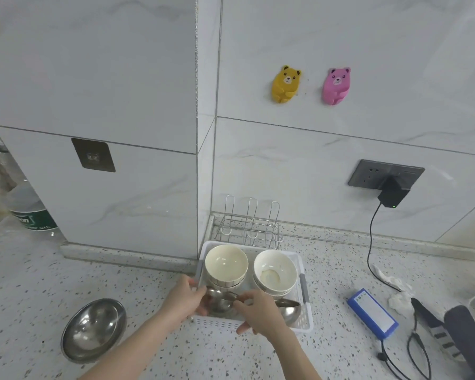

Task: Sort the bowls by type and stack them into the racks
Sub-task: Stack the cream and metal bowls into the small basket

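Both forearms reach in from the near edge of the speckled table (327, 272), and the two hands meet over the front of a white perforated plastic basket (305, 322). Left hand (183, 300) curls its fingers round the rim of a small steel bowl (219, 302) that sits in the front left part of the basket; right hand (259, 311) pinches the same bowl's rim from the other side with thumb and forefinger, its remaining fingers hanging loosely over the basket's front wall. Just beside that bowl, in the front right part, lies another steel bowl (289, 308), tilted, partly hidden by the right hand. Behind them stand two stacks of ceramic bowls: a cream stack (226, 264) at the back left, whose lower bowl shows dark stripes, and a white stack (274, 270) at the back right. A bare wire rack (251, 223) stands against the wall, touching the basket's far side. Well apart, near the table's left front, a large steel bowl (93, 329) rests upright. To the right lie a blue battery pack (372, 314) and black cables.
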{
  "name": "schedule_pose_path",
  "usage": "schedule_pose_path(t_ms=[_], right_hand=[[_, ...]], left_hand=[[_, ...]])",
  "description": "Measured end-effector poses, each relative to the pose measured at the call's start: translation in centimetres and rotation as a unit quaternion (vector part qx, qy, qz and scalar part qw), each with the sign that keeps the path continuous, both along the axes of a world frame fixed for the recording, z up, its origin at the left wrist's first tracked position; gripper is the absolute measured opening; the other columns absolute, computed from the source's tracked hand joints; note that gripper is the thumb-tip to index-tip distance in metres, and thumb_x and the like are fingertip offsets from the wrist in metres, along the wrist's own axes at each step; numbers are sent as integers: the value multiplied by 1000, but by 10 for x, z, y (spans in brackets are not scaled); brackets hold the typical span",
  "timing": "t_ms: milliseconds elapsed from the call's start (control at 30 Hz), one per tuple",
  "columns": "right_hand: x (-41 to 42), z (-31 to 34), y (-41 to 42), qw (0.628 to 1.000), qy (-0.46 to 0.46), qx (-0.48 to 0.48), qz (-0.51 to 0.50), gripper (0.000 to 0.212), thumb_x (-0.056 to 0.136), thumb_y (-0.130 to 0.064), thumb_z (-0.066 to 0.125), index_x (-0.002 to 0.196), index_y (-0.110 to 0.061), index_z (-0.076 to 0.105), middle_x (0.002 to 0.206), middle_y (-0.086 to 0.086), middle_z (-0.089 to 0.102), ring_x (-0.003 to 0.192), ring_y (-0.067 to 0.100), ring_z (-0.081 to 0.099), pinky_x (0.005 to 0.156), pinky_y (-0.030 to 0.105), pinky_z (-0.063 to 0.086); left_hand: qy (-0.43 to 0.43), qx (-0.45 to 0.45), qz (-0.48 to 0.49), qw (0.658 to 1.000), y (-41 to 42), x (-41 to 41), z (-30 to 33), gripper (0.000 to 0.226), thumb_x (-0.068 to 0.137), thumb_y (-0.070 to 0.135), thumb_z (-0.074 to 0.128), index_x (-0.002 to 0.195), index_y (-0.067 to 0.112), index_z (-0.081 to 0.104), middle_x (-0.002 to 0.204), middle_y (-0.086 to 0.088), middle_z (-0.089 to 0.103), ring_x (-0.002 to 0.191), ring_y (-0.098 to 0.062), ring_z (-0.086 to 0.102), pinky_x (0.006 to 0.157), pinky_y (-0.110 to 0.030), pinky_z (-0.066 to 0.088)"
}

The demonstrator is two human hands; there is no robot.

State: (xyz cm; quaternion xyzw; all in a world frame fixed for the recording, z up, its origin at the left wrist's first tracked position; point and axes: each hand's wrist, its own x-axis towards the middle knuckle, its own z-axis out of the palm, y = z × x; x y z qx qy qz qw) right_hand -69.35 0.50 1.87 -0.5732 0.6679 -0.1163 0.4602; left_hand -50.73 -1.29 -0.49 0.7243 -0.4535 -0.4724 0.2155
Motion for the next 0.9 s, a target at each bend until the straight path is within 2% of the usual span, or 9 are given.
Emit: schedule_pose_path(t_ms=[133, 267, 367, 500, 600, 700, 767, 833, 900], right_hand=[[15, 1, 16, 985, 88, -115, -91, 24, 95, -24, 50, 112, -14, 65, 96, 2, 73, 75, 16, 69, 72, 28, 55], [59, -2, 38, 991, -2, -114, -73, 22, 93, -25, 52, 106, -23, 70, 79, -5, 71, 64, 0, 61, 58, 18, 46], [106, -18, 50, 998, -52, -25, -33, 27, 94, -25, 52, 117, -19, 65, 82, -2, 74, 42, -4, 51, 48, 15, 42], [167, -36, 60, 996, -47, 72, 0, 40, 93, -25, 52, 132, -17, 53, 95, 1, 73, 48, 7, 58, 54, 16, 51], [200, -44, 68, 996, -26, 79, 6, 49, 94, -27, 47, 142, -21, 40, 83, -3, 71, 56, 8, 64, 65, 18, 51], [221, -50, 75, 995, -45, 87, -19, 55, 93, -23, 43, 147, -25, 30, 68, -7, 62, 52, 7, 66, 57, 18, 46], [231, -51, 79, 993, -64, 93, -35, 58, 93, -20, 42, 149, -27, 27, 68, -5, 58, 52, 7, 68, 48, 16, 42], [236, -50, 82, 992, -77, 94, -47, 58, 94, -19, 41, 150, -27, 26, 70, -2, 56, 53, 8, 69, 41, 15, 40], [237, -47, 84, 990, -91, 87, -58, 58, 94, -19, 41, 149, -28, 26, 73, 0, 57, 55, 11, 71, 40, 16, 40]], left_hand=[[44, -18, 33, 998, 18, 34, -4, 32, 99, 33, 52, 126, 16, 48, 81, -9, 73, 29, 1, 38, 32, -16, 28], [48, -41, 91, 994, 40, 93, -8, 24, 98, 29, 55, 119, 17, 55, 78, -7, 73, 35, -4, 36, 34, -19, 29], [-24, -73, 143, 987, 55, 143, -10, 24, 96, 28, 58, 115, 14, 58, 84, 0, 69, 61, -12, 57, 52, -24, 41], [-132, -75, 145, 978, 74, 208, -16, 52, 91, 28, 64, 137, 15, 42, 104, -3, 56, 84, -17, 59, 65, -30, 49], [-143, 14, 85, 986, 86, 236, -26, 69, 91, 40, 61, 147, 21, 26, 129, -12, 55, 107, -29, 60, 93, -45, 50], [-87, 53, 48, 994, 94, 244, -32, 71, 93, 37, 58, 151, 26, 18, 148, -6, 45, 124, -31, 55, 104, -43, 42], [-47, 53, 39, 997, 96, 245, -35, 66, 94, 25, 58, 150, 27, 23, 136, -5, 52, 112, -27, 63, 96, -40, 48], [-10, 49, 36, 998, 95, 243, -37, 57, 94, 16, 56, 146, 25, 33, 115, 0, 59, 93, -20, 68, 71, -30, 54], [10, 44, 39, 998, 93, 242, -35, 51, 94, 13, 58, 141, 24, 41, 102, 4, 63, 82, -15, 70, 49, -21, 45]])
